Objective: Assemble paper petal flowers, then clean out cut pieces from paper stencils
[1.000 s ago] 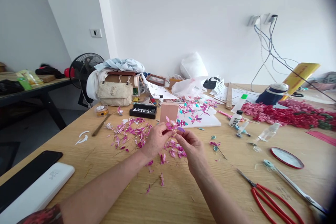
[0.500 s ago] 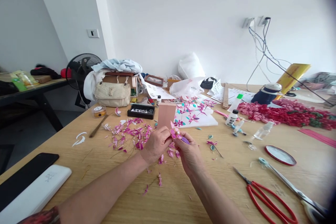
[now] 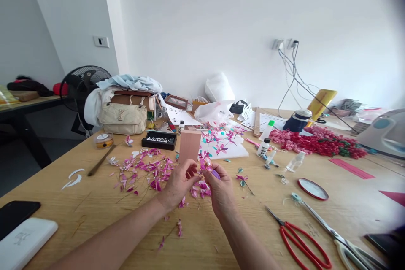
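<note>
Centrally, both hands meet above the wooden tabletop [image 3: 247,215] at 1 pink flower [image 3: 205,163], held up in front of an upright wooden block [image 3: 190,144]. Right hand [image 3: 221,187]: flower pinched between thumb and fingers, purple petal [image 3: 216,174] protruding beside the thumb. Left hand [image 3: 177,184]: fingers curled, thumb extended toward the flower's lower left side, spacing narrow. Cannot tell whether its fingertips grip a stem or only rest alongside.

Loose pink petals [image 3: 144,168] lie scattered left of the block and partly behind the hands. Beyond: pink and teal flowers [image 3: 220,148] on a white sheet [image 3: 237,153]. Left of the block: black tray [image 3: 158,146] with small white pieces.

Right of the hands: 1 small blossom [image 3: 242,177], thin stem, lying flat. Farther right, 2 pairs of scissors: red-handled scissors [image 3: 282,222], blades together, and white-handled scissors [image 3: 333,233]. Red-rimmed dish [image 3: 313,189] near the latter. Far left: white power bank [image 3: 30,238] just in front of a black phone [image 3: 19,214].
</note>
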Available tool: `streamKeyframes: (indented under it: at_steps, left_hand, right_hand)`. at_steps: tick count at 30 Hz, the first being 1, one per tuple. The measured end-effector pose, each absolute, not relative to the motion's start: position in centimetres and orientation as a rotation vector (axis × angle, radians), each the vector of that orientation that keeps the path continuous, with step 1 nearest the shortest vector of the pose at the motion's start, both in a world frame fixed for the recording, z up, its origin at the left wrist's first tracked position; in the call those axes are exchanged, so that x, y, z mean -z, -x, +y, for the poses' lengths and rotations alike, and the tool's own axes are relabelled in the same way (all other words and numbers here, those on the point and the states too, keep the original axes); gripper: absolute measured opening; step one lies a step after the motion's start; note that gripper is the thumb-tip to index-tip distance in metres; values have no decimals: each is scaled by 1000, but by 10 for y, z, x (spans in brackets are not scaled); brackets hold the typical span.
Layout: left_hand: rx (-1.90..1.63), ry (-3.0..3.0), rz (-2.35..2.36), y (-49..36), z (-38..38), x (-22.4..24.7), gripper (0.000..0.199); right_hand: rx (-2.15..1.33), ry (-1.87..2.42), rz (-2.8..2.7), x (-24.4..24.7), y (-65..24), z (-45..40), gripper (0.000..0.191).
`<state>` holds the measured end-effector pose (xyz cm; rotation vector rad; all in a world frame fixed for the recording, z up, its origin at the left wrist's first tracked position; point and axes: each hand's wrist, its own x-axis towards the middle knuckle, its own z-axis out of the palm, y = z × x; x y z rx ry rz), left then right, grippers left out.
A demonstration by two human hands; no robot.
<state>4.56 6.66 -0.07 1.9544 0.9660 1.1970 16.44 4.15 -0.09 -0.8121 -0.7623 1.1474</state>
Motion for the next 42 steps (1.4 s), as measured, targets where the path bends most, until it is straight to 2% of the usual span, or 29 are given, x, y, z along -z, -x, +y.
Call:
streamKeyframes:
  at_steps: [27, 30, 33, 37, 42]
  left_hand:
    - [-1237, -2007, 923, -47, 68, 7, 12]
    - [-1180, -1964, 932, -46, 68, 7, 12]
    - [-1201, -1901, 940, -43, 68, 3, 22]
    - [-1293, -1801, 870, -37, 62, -15, 25]
    - [-1222, -1709, 768, -38, 54, -38, 28]
  right_hand:
    - [-996, 931, -1043, 7, -166, 45, 15]
    - [-892, 962, -1087, 6, -170, 45, 12]
    - [-739, 1027, -1180, 3, -176, 44, 11]
    - [-503, 1166, -1433, 0, -182, 41, 11]
    - [-309, 1235, -1644, 2, -180, 40, 15]
